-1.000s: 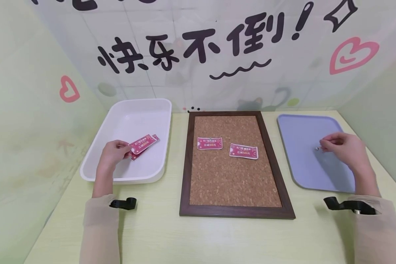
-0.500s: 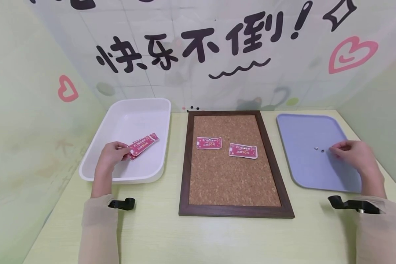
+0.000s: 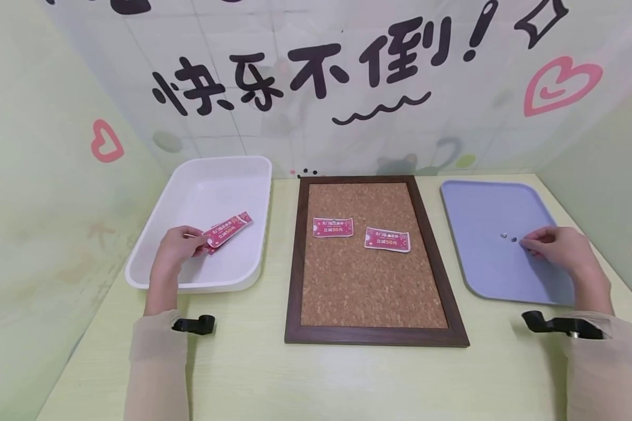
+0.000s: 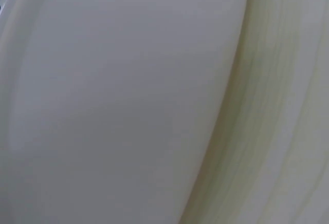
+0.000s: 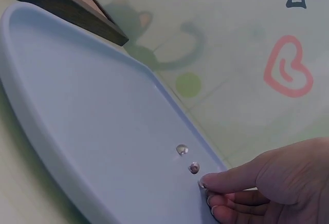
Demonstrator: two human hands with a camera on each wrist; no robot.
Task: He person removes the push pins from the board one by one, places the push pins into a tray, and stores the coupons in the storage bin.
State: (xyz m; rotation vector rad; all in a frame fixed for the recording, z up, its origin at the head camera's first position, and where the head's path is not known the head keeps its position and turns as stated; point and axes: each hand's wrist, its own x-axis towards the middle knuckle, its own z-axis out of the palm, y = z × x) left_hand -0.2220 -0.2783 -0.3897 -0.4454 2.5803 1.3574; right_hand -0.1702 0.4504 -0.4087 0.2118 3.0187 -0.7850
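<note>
My left hand (image 3: 178, 248), over the white tray (image 3: 197, 287), pinches the left end of a pink coupon (image 3: 229, 228). A second pink coupon (image 3: 210, 252) shows from under it. In the left wrist view neither the hand nor the coupons appear. My right hand (image 3: 555, 245) is low over the blue tray (image 3: 484, 204), thumb and fingers brought together. In the right wrist view a small silver thumbtack (image 5: 201, 184) shows at the thumb tip, partly covered by the fingers. Two more thumbtacks, one silver (image 5: 182, 149) and one darker (image 5: 194, 168), lie beside the fingertips.
Between the trays lies a cork board (image 3: 368, 292) in a dark wooden frame (image 3: 376, 335). Two pink coupons, one left (image 3: 333, 228) and one right (image 3: 387, 240), are on its upper half. Printed walls stand behind and at both sides.
My right hand has moved right and slightly down on the blue tray, uncovering a second thumbtack in the head view. The top coupon in my left hand has turned slightly.
</note>
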